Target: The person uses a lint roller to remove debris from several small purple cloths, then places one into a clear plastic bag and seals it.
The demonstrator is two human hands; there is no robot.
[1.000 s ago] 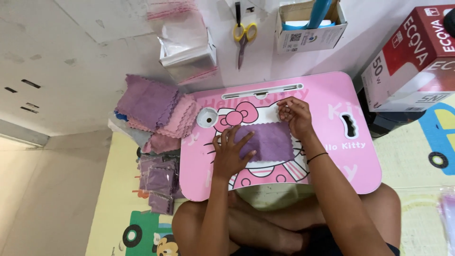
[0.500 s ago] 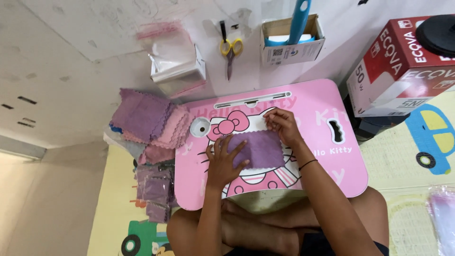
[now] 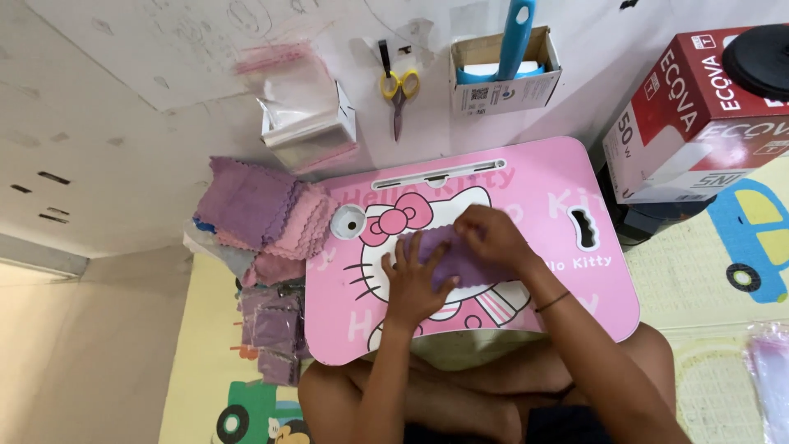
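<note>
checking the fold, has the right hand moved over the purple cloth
Yes: the right hand has moved from the purple cloth's far edge toward the person, against the pink lap table.

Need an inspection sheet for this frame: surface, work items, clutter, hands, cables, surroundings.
Surface: pink lap table with cartoon print, across crossed legs.
Work items: purple cloth being folded at the table's centre.
Clutter: cloth stack left of the table; bagged cloths on the mat below it.
Hands: left hand presses the cloth; right hand grips its upper edge.
Cables: nothing seen.
Surroundings: yellow-handled scissors, clear bags, cardboard holder, red box.
</note>
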